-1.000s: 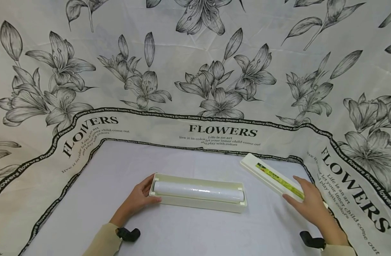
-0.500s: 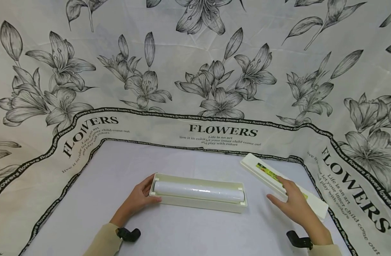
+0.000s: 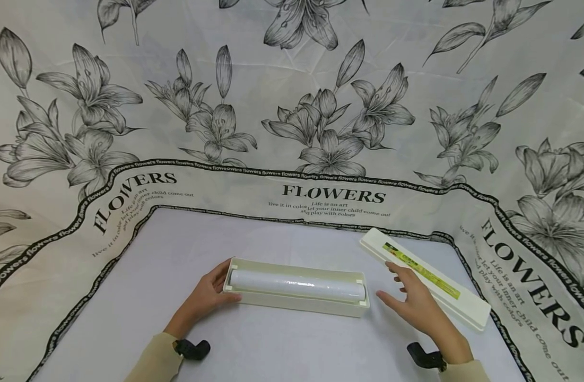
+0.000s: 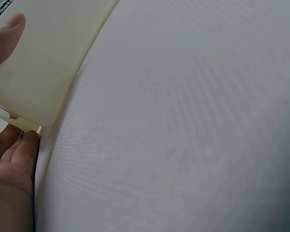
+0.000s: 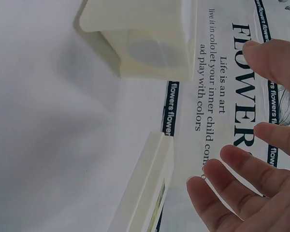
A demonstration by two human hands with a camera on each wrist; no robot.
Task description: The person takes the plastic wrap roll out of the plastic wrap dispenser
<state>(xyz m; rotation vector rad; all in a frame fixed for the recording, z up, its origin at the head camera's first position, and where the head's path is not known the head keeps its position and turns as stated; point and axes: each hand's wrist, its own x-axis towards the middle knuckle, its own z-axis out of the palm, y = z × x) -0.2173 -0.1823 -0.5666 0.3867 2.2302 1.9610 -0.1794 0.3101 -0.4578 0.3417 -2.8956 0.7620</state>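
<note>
A long cream plastic box [image 3: 301,305] stands at the middle of the table, its top uncovered. Inside lies a roll of clear plastic wrap [image 3: 292,285]. My left hand [image 3: 208,292] grips the box's left end, thumb on the front wall and fingers round the end; the left wrist view shows the thumb [image 4: 9,38] against the pale wall. Between the box and its lid is my right hand [image 3: 413,302], fingers spread and holding nothing. The long white lid [image 3: 425,278], with a yellow-green label, lies slantwise on the table to the right.
A white cloth [image 3: 272,350] covers the table. Behind and at the sides, a fabric backdrop [image 3: 330,196] printed with flowers and lettering rises from the table's edge. A black wrist strap mount [image 3: 425,355] sits on the right wrist.
My right hand has moved left, away from the lid and towards the box's right end. The lid stays where it lay, now more fully visible. My left hand keeps its grip on the box.
</note>
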